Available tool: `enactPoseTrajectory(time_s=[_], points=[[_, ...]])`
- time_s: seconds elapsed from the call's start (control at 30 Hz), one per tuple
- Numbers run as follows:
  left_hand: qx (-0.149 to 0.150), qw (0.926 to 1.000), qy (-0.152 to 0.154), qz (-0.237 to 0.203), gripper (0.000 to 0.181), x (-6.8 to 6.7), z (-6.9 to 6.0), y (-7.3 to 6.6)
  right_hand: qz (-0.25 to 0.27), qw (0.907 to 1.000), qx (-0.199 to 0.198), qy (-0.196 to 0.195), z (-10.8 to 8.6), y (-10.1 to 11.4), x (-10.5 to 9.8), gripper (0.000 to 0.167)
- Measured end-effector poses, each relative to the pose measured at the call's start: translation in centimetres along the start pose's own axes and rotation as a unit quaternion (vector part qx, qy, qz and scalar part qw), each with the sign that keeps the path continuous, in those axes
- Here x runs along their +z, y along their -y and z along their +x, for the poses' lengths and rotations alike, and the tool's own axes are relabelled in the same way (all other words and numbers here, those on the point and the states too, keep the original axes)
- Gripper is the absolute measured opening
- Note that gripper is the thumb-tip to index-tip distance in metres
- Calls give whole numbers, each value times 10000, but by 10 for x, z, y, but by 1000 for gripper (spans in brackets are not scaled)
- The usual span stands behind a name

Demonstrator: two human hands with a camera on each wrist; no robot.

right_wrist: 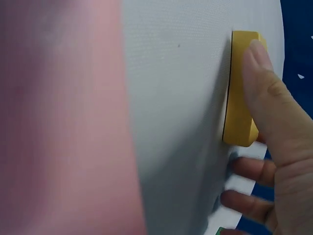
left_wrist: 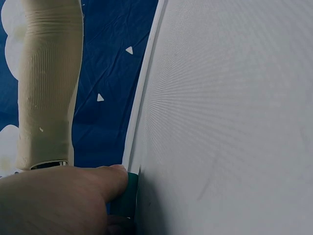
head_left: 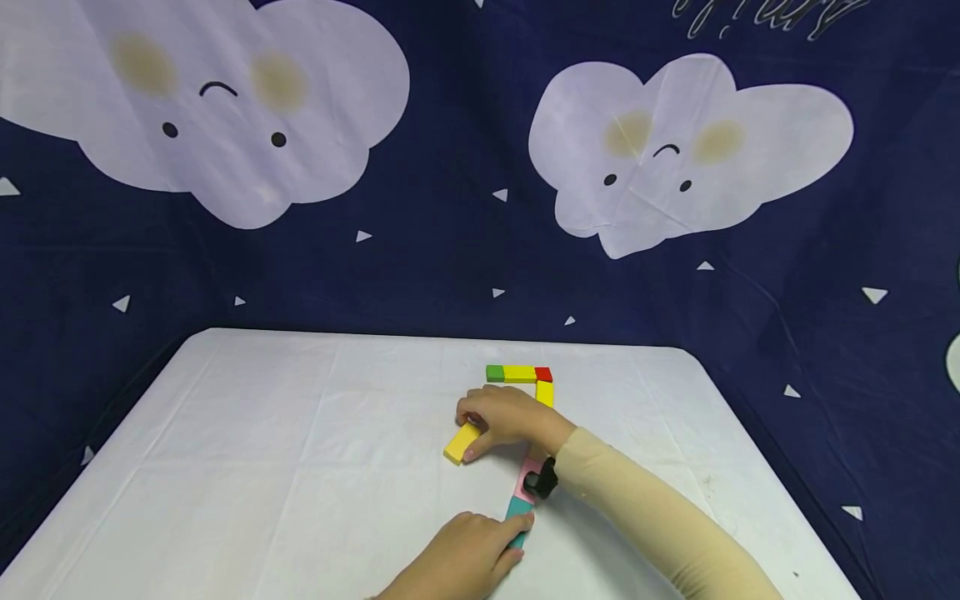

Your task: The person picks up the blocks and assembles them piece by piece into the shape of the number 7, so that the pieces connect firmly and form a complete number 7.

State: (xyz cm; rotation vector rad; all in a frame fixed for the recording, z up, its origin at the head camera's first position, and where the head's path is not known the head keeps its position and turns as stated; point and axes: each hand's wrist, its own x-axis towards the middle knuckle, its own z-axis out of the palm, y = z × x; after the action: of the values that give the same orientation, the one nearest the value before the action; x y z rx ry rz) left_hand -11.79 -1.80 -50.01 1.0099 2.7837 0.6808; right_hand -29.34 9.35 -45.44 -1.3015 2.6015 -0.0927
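My right hand point(head_left: 506, 415) holds a yellow rectangular block point(head_left: 459, 446) low over the white table, left of a line of blocks. In the right wrist view the thumb presses on this yellow block point(right_wrist: 237, 98); other fingers are partly behind it. My left hand point(head_left: 465, 554) grips a teal block point(head_left: 518, 506) at the near end of the line, thumb and finger on either side. The left wrist view shows part of that teal block point(left_wrist: 125, 196) beyond the hand. A pink block point(head_left: 526, 472) adjoins the teal one, partly behind a black wrist-worn device point(head_left: 541, 479).
At the line's far end lie a green block point(head_left: 495, 373), a yellow one point(head_left: 519, 374) and a red one point(head_left: 543, 374), with another yellow block point(head_left: 545, 392) turning toward me. The right forearm hides part of the line. A dark blue cloud-print cloth point(head_left: 450, 267) hangs behind the table point(head_left: 225, 467).
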Motion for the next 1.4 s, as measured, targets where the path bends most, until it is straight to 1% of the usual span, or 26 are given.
enactPoseTrajectory(time_s=[0.13, 0.2, 0.3, 0.4, 0.5, 0.67, 0.77, 0.87, 0.97, 1.03, 1.2, 1.4], points=[[22, 10000, -18, 40, 41, 0, 0, 1, 209, 9996, -185, 21, 0, -1, -1, 39], [51, 10000, -39, 53, 41, 1, 0, 1, 374, 9991, -180, 30, 0, -2, -1, 37], [46, 10000, -47, 36, 41, 1, 0, 1, 566, 9984, -51, 2, 2, -3, -3, 35], [47, 10000, -59, 26, 41, 1, 0, 0, 691, 9973, 181, -164, 6, -7, -5, 34], [35, 10000, -64, 22, 41, 1, -1, 1, 717, 9950, 537, -433, 12, -14, -7, 34], [-2, 10000, -45, 75, 41, 0, -2, 0, 422, 9874, 1159, -993, 25, -28, -10, 39], [47, 9999, -72, 101, 41, 0, -3, -1, 280, 9811, 1506, -1186, 31, -35, -11, 43], [47, 9999, -83, 73, 41, 0, -3, -1, 258, 9763, 1774, -1212, 35, -39, -11, 44], [16, 9999, -104, 60, 40, -1, -3, -2, 220, 9737, 1923, -1200, 35, -40, -10, 42], [-49, 9999, -86, 51, 39, -1, -3, -2, 160, 9730, 1966, -1196, 34, -40, -10, 41], [-54, 9999, -107, 78, 39, -2, -2, -3, -8, 9726, 2024, -1142, 35, -41, -9, 40], [-29, 10000, -75, 21, 39, -1, -3, -2, -1, 9726, 2055, -1089, 38, -40, -7, 40]])
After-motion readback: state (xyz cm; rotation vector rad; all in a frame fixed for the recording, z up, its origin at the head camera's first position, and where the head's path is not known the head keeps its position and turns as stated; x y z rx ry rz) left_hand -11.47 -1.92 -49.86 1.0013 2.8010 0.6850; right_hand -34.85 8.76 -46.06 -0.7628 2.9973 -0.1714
